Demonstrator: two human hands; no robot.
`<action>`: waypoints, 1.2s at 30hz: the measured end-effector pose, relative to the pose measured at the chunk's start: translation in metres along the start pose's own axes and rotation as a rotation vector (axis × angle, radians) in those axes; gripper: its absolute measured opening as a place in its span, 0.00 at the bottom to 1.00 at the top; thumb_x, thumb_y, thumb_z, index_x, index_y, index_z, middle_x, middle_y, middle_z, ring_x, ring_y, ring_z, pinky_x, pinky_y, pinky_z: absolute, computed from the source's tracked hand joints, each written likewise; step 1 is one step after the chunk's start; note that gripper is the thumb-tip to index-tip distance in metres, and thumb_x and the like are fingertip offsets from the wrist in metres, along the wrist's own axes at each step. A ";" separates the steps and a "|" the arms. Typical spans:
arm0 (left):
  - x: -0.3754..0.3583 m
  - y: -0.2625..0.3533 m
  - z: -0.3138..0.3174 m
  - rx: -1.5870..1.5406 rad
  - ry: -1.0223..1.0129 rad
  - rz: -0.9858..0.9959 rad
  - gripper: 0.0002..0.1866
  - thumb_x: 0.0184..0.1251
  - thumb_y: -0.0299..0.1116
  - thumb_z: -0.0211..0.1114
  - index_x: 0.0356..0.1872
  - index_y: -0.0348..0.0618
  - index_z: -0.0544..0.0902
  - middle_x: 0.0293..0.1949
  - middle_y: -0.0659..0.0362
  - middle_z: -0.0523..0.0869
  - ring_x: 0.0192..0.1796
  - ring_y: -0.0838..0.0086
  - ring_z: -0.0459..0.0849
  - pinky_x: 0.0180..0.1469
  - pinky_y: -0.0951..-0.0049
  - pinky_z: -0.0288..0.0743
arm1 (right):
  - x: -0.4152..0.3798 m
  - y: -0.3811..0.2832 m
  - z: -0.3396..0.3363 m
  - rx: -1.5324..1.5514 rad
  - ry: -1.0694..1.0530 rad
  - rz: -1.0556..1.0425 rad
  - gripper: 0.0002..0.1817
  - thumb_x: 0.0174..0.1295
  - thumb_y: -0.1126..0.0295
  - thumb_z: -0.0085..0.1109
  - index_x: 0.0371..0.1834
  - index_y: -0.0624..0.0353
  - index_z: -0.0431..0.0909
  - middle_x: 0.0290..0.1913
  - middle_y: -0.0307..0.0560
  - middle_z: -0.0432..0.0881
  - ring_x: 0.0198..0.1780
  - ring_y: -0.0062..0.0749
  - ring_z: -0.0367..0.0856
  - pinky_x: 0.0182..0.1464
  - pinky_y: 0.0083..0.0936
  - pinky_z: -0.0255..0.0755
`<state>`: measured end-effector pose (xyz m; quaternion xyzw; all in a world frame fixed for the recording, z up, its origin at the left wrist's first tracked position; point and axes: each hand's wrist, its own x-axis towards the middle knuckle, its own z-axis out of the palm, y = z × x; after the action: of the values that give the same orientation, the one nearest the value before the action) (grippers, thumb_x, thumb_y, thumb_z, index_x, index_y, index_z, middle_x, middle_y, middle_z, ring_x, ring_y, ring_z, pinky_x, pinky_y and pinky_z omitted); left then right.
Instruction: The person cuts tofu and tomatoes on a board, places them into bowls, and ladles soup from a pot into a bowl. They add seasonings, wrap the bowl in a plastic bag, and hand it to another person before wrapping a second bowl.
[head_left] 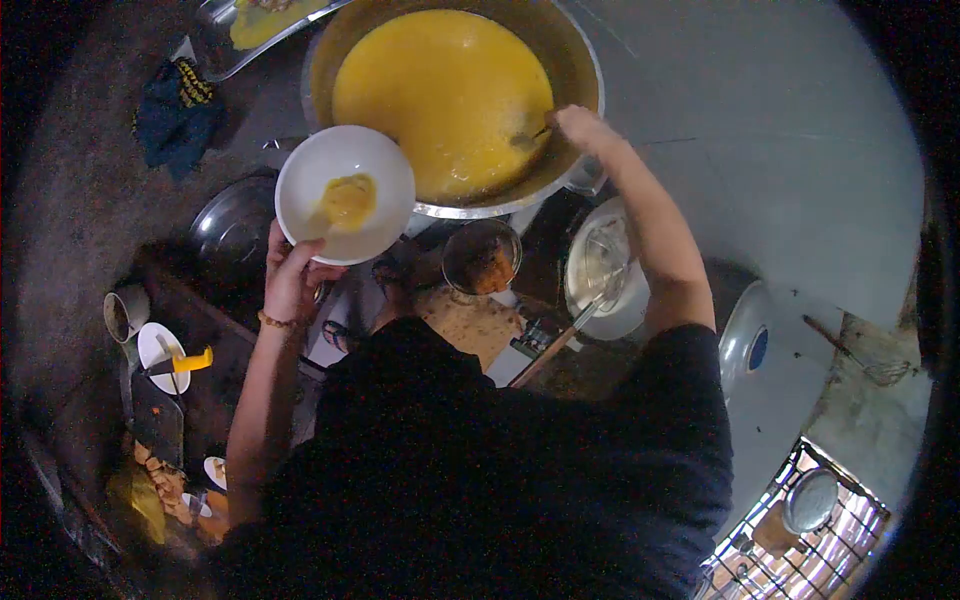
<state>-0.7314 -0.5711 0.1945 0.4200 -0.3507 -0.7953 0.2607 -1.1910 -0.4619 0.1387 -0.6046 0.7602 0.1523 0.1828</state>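
Note:
A large metal pot (592, 85) holds yellow liquid (440, 95). My left hand (290, 275) grips a white bowl (390, 170) by its lower rim, thumb on the inside; a small yellow portion (348, 200) lies in it. The bowl overlaps the pot's left front edge. Over the pot's right side, my right hand (583, 130) is closed on the handle of a dark utensil (528, 138), whose end is at the liquid's surface. What kind of utensil it is cannot be made out.
Below the pot stands a glass bowl (482, 258) with brown contents. To its right is a white bowl (612, 310) with a whisk in it. A metal tray (262, 48) and a dark cloth (178, 120) lie upper left. A yellow-handled knife (190, 361) rests at left, a whisk (880, 370) at right.

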 end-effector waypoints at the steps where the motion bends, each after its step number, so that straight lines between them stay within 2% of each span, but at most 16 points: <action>1: 0.001 0.000 -0.001 0.036 -0.027 -0.006 0.21 0.52 0.23 0.56 0.50 0.42 0.65 0.35 0.50 0.80 0.26 0.66 0.83 0.24 0.76 0.81 | 0.007 0.010 0.015 0.001 -0.002 -0.002 0.15 0.57 0.69 0.40 0.44 0.54 0.75 0.39 0.58 0.78 0.44 0.52 0.76 0.45 0.40 0.70; 4: 0.001 0.001 0.007 0.033 -0.010 -0.001 0.21 0.52 0.23 0.56 0.50 0.42 0.65 0.36 0.50 0.79 0.27 0.66 0.83 0.24 0.75 0.81 | 0.017 0.021 0.032 0.123 0.106 -0.076 0.13 0.54 0.71 0.42 0.39 0.58 0.77 0.33 0.57 0.79 0.39 0.50 0.78 0.42 0.37 0.72; 6: 0.001 0.003 0.009 0.042 0.001 -0.004 0.21 0.52 0.23 0.56 0.50 0.42 0.65 0.36 0.51 0.79 0.27 0.66 0.83 0.24 0.75 0.80 | 0.015 0.007 0.013 0.202 -0.069 -0.011 0.11 0.51 0.72 0.43 0.33 0.62 0.77 0.27 0.54 0.78 0.32 0.42 0.79 0.38 0.32 0.73; 7: 0.001 0.004 0.009 0.050 0.011 -0.005 0.21 0.52 0.23 0.56 0.50 0.42 0.65 0.36 0.51 0.79 0.27 0.66 0.83 0.25 0.75 0.80 | 0.018 0.009 0.019 0.204 -0.071 -0.011 0.11 0.51 0.72 0.43 0.33 0.62 0.77 0.27 0.54 0.78 0.32 0.42 0.79 0.38 0.32 0.73; 9: 0.001 0.005 0.009 0.054 0.012 -0.012 0.22 0.52 0.24 0.56 0.50 0.42 0.65 0.36 0.52 0.79 0.27 0.67 0.83 0.25 0.75 0.80 | 0.024 0.008 0.027 0.498 -0.031 -0.078 0.09 0.50 0.74 0.45 0.30 0.64 0.76 0.23 0.50 0.75 0.27 0.33 0.77 0.33 0.27 0.72; 15: 0.003 0.005 0.010 0.064 0.001 -0.025 0.22 0.52 0.25 0.57 0.51 0.43 0.65 0.36 0.53 0.79 0.27 0.68 0.83 0.24 0.75 0.79 | 0.031 -0.010 0.030 0.722 -0.173 -0.035 0.10 0.53 0.76 0.45 0.33 0.65 0.78 0.25 0.42 0.76 0.26 0.29 0.73 0.32 0.22 0.70; 19: 0.003 0.005 0.010 0.072 -0.002 -0.028 0.22 0.52 0.25 0.57 0.51 0.43 0.65 0.37 0.53 0.79 0.28 0.68 0.83 0.24 0.75 0.79 | 0.021 -0.021 0.017 0.735 -0.148 -0.075 0.12 0.54 0.78 0.44 0.35 0.65 0.79 0.26 0.40 0.75 0.27 0.28 0.71 0.33 0.21 0.69; 21: 0.004 0.004 0.009 0.074 -0.010 -0.026 0.23 0.52 0.25 0.57 0.52 0.43 0.65 0.37 0.53 0.79 0.28 0.68 0.82 0.24 0.75 0.79 | 0.022 -0.017 0.017 0.822 -0.242 -0.094 0.13 0.54 0.78 0.42 0.35 0.63 0.79 0.26 0.41 0.75 0.26 0.27 0.72 0.31 0.21 0.69; 25: 0.005 0.003 0.009 0.045 -0.031 -0.013 0.23 0.52 0.24 0.56 0.52 0.43 0.65 0.37 0.52 0.79 0.27 0.68 0.82 0.23 0.75 0.79 | 0.027 -0.003 0.029 0.751 -0.281 -0.159 0.14 0.52 0.80 0.42 0.36 0.61 0.80 0.26 0.41 0.75 0.27 0.25 0.73 0.31 0.22 0.70; 28: 0.004 0.004 0.012 0.063 -0.002 -0.010 0.22 0.52 0.24 0.56 0.51 0.42 0.65 0.37 0.52 0.79 0.26 0.68 0.82 0.24 0.75 0.79 | 0.039 0.020 0.055 0.777 -0.247 -0.133 0.14 0.50 0.79 0.43 0.35 0.59 0.80 0.25 0.41 0.76 0.27 0.24 0.73 0.30 0.21 0.70; 34: 0.002 0.004 0.012 0.088 -0.010 -0.016 0.22 0.53 0.24 0.56 0.51 0.43 0.64 0.37 0.52 0.79 0.26 0.68 0.82 0.24 0.75 0.79 | 0.047 0.024 0.032 0.600 -0.359 -0.038 0.12 0.52 0.76 0.46 0.36 0.60 0.79 0.25 0.40 0.77 0.26 0.23 0.73 0.29 0.20 0.69; 36: 0.002 0.004 0.009 0.102 -0.022 -0.021 0.22 0.53 0.24 0.56 0.51 0.43 0.64 0.37 0.52 0.79 0.27 0.68 0.82 0.24 0.75 0.79 | 0.046 0.018 0.014 0.650 -0.492 -0.015 0.12 0.53 0.74 0.47 0.37 0.59 0.79 0.24 0.39 0.76 0.25 0.22 0.73 0.27 0.20 0.68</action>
<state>-0.7393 -0.5718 0.1999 0.4279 -0.3892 -0.7836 0.2266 -1.2168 -0.4914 0.1051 -0.4662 0.6979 0.0430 0.5420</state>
